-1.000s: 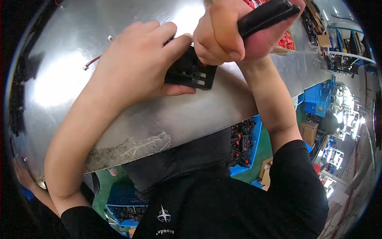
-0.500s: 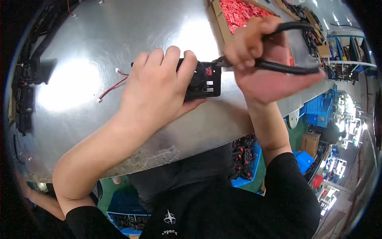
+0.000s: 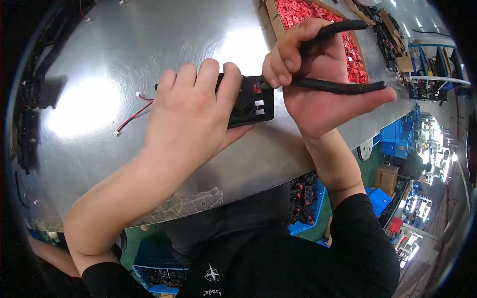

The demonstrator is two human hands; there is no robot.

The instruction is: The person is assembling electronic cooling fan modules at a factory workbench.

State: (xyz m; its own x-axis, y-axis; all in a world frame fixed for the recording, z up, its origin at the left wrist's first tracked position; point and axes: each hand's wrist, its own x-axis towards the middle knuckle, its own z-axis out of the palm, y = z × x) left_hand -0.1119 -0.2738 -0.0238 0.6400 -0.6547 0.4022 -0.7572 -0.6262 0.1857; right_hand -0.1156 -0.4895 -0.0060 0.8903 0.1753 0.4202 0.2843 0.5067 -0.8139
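My left hand (image 3: 191, 107) is closed over a black plastic housing (image 3: 267, 111) on the metal table, covering most of it. At the housing's right end sits a small red part (image 3: 257, 88). Red and black wires (image 3: 133, 118) with white connectors stick out past my left hand. In my right hand (image 3: 308, 84) is a pair of pliers (image 3: 343, 88), its black handles spread wide, the fingers wrapped round them. The jaws reach the housing's right end beside the red part; their tips are hard to make out.
A cardboard box of red plastic parts (image 3: 358, 69) stands at the table's far right. Under the front edge is a blue crate (image 3: 322, 201) of black and red parts, with another blue crate (image 3: 149, 273) at lower left. A co-worker's arm (image 3: 54, 256) shows at lower left.
My right hand has moved left with the pliers, bringing the jaws onto the housing's right end near the red part. My left hand and the housing have shifted slightly left.
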